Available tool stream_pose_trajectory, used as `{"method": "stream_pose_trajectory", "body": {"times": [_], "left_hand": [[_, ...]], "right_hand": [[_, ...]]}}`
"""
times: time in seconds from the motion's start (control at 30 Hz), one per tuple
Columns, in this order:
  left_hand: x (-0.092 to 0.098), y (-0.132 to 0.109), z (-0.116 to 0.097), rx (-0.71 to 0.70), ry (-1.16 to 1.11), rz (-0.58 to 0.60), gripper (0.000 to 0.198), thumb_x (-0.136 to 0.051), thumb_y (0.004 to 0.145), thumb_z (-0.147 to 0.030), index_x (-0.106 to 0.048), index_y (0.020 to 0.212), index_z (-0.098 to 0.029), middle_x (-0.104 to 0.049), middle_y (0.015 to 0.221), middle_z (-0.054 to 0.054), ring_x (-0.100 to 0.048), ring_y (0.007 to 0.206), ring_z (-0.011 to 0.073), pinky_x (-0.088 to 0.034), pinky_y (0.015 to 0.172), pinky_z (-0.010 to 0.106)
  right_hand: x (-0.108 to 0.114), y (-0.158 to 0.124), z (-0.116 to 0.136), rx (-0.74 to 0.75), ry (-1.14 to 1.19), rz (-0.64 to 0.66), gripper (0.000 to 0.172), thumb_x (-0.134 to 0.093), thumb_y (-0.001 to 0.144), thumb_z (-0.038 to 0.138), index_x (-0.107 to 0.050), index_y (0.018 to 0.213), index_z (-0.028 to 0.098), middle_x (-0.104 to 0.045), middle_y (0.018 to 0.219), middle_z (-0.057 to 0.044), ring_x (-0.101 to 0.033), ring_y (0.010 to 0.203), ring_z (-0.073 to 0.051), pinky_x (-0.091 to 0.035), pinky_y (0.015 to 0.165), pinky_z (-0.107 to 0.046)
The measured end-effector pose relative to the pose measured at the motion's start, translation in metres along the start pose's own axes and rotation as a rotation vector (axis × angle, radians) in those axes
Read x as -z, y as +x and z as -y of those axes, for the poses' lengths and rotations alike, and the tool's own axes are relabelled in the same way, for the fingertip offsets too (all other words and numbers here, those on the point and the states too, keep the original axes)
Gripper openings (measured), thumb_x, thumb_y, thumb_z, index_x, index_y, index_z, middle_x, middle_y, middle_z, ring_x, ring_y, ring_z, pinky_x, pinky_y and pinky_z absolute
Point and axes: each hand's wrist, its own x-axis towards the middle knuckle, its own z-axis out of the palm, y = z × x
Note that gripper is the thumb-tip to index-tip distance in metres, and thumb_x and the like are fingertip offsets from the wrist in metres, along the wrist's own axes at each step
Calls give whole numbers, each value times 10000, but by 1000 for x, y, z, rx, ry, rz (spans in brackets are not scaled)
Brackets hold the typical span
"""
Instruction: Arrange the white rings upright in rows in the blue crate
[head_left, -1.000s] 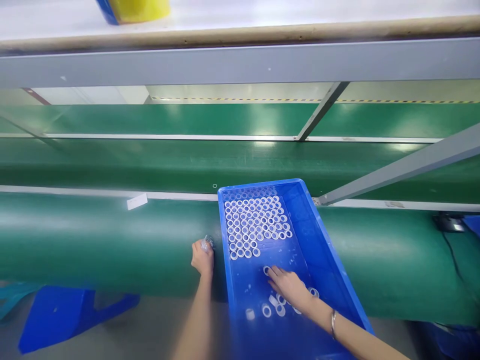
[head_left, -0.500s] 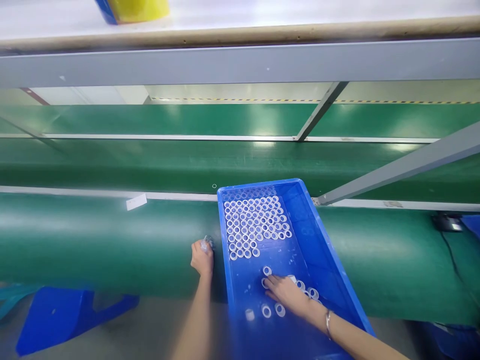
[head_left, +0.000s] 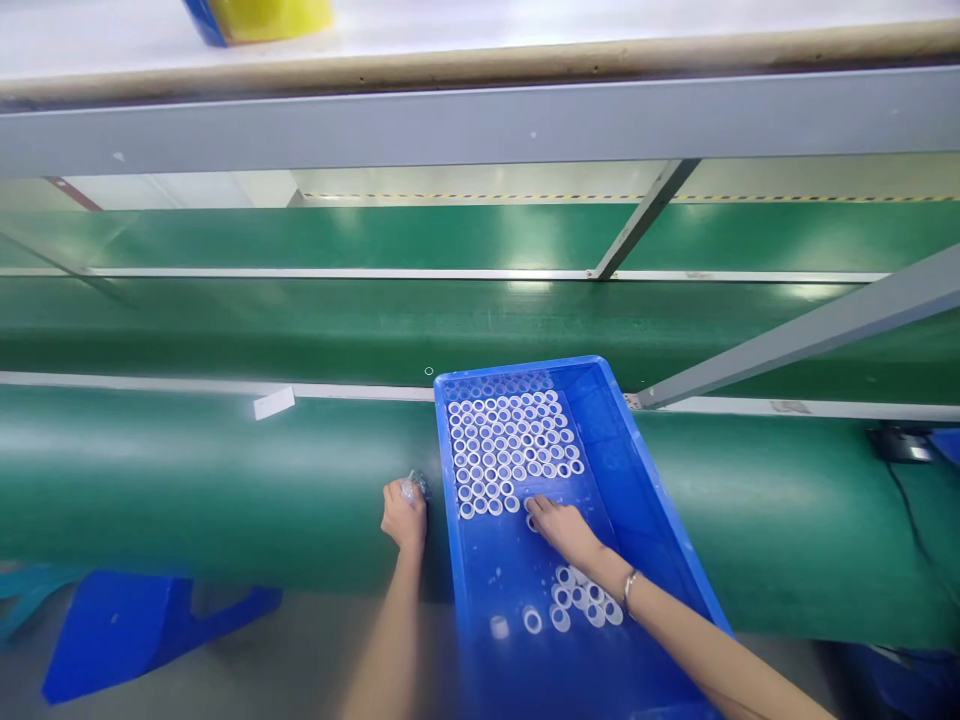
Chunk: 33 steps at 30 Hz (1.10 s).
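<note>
In the head view, my right hand (head_left: 562,530) reaches into a blue plastic bin (head_left: 652,480), its fingers closed on a white ring (head_left: 529,504). Another ring (head_left: 532,523) shows just below those fingertips, partly covered. Rows of upright white rings (head_left: 502,440) fill the far left part of the bin floor. Nearer to me a loose cluster of rings (head_left: 585,595) lies under my right forearm, with a few single ones to its left. My left hand (head_left: 403,517) rests on the green surface outside the bin's left wall, closed around crumpled clear plastic (head_left: 412,487).
The bin stands on a green belt-like surface (head_left: 187,480). A white paper slip (head_left: 274,403) lies at left. A grey slanted post (head_left: 795,335) rises right of the bin, and a grey beam (head_left: 450,130) crosses above. A blue object (head_left: 112,630) sits at lower left.
My right hand has moved away from me with the rings, up beside the front end of the rows. The loose cluster is less covered now. My left hand has stayed put.
</note>
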Motion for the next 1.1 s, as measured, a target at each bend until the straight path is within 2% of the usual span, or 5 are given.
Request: {"method": "stream_pose_trajectory", "body": {"times": [0.2, 0.37, 0.6, 0.73, 1.1], "left_hand": [[18, 6, 19, -65, -117, 130, 215, -456, 940, -432, -573, 998, -261, -683, 997, 11, -628, 782, 165, -365, 636, 254], [41, -22, 50, 76, -238, 146, 232, -443, 929, -442, -577, 1005, -268, -713, 928, 17, -661, 835, 189, -453, 706, 270], [53, -86, 84, 277, -320, 186, 325, -398, 918, -497, -615, 1001, -271, -743, 965, 45, -699, 903, 232, -527, 764, 327], [50, -107, 88, 359, -333, 215, 382, -417, 895, -530, -629, 1028, -240, -755, 989, 76, -705, 915, 256, -536, 769, 345], [55, -112, 97, 378, -312, 255, 412, -393, 889, -543, -618, 1033, -229, -741, 1030, 98, -692, 960, 275, -517, 830, 367]], "right_hand": [[20, 30, -11, 55, 26, -32, 205, -443, 954, 108, -569, 1103, 172, -687, 1050, -100, -694, 876, -218, -470, 617, -292], [23, -15, -16, 55, 34, 4, 217, -397, 993, 160, -608, 1043, 164, -706, 995, -87, -707, 790, -204, -492, 616, -297], [-25, -64, 7, 70, -33, 155, 116, -647, 852, 166, -708, 945, 133, -731, 1009, -161, -723, 796, -286, -541, 595, -346], [-35, -36, 19, 16, -76, 186, 226, -570, 857, 16, -683, 1038, 88, -725, 1070, -164, -719, 813, -226, -572, 673, -328], [16, 42, -20, -109, -41, 144, 252, -546, 966, 170, -580, 1212, 134, -682, 1119, -78, -681, 909, -179, -592, 814, -371]]}}
